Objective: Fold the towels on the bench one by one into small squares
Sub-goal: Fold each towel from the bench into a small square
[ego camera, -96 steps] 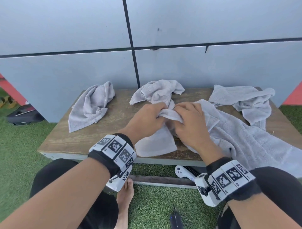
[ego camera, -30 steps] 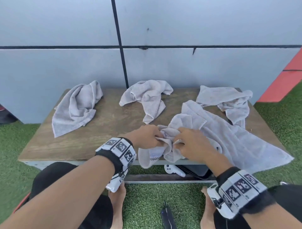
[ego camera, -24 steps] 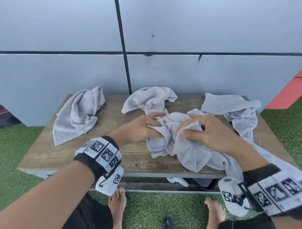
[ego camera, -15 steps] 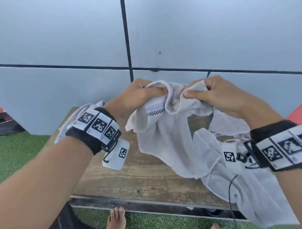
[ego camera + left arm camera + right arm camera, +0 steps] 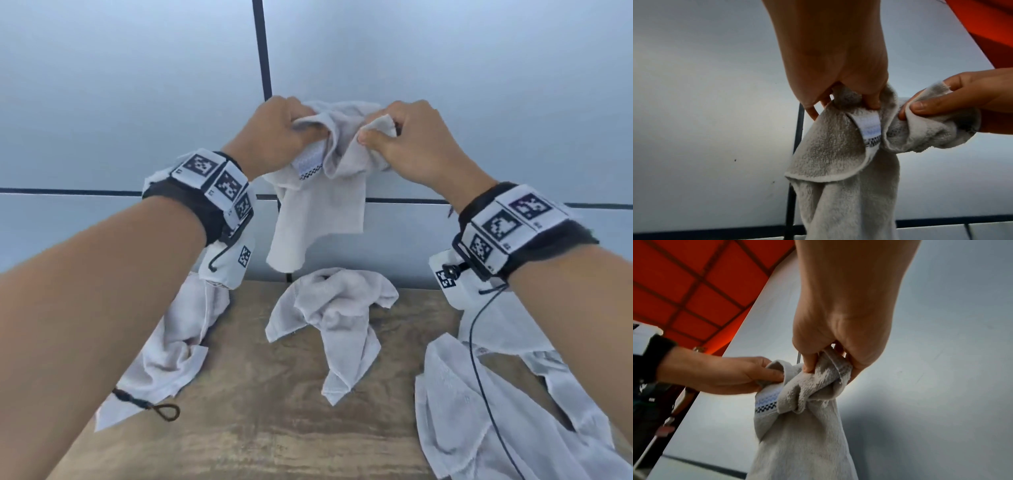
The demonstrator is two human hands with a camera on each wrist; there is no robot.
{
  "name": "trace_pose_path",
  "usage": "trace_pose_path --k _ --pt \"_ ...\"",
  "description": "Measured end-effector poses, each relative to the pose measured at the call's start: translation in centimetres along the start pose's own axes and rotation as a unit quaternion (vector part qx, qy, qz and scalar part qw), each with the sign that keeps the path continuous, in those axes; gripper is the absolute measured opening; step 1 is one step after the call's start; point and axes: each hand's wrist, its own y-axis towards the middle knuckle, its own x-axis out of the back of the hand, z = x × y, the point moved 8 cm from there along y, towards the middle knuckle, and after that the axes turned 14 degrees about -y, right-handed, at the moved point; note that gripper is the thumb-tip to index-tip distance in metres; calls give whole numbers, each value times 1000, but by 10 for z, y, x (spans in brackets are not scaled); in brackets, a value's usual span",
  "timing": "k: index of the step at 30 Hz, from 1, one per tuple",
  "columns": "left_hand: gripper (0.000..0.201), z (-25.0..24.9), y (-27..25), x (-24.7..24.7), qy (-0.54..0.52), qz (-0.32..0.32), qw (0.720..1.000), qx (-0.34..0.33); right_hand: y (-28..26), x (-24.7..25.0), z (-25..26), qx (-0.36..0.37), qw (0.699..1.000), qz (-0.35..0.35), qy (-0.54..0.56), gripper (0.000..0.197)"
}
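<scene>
A small grey towel (image 5: 322, 212) with a blue and black checked band (image 5: 871, 129) hangs in the air above the bench, bunched at the top. My left hand (image 5: 281, 137) grips its upper edge on the left; my right hand (image 5: 400, 144) pinches the edge on the right, hands close together. The wrist views show the same towel (image 5: 803, 443) hanging down from both grips. Three more crumpled grey towels lie on the wooden bench (image 5: 274, 428): one at the left (image 5: 178, 342), one in the middle (image 5: 339, 325), a large one at the right (image 5: 486, 411).
A grey panelled wall (image 5: 137, 102) with dark seams stands right behind the bench. A thin black cable (image 5: 479, 359) hangs from my right wrist over the right towel. A dark cord loop (image 5: 164, 411) lies near the bench's left front. An orange panel (image 5: 684, 280) is overhead.
Both hands gathered the small towel off the bench front and lifted it high in front of the wall; it now hangs free, and my view has tilted up.
</scene>
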Motion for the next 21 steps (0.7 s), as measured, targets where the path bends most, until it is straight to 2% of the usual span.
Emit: trace_pose_path --k 2,5,8,11,16,21 --pt "36 16 2 4 60 -7 998 11 10 -19 -5 6 998 23 -60 26" --pt "31 56 -14 19 62 -61 991 101 14 -43 -27 -19 992 47 -118 23" --pt "20 90 -40 38 87 -111 974 176 5 -38 -54 -87 988 9 -127 20" --pt "26 110 -59 37 137 -85 959 233 -7 -33 -72 -127 981 0 -145 24" --pt "31 111 -65 26 123 -59 960 244 -20 -33 -76 -148 980 15 -130 22" --pt "26 95 -63 36 105 -96 971 191 -30 -7 -71 -124 983 -36 -133 22"
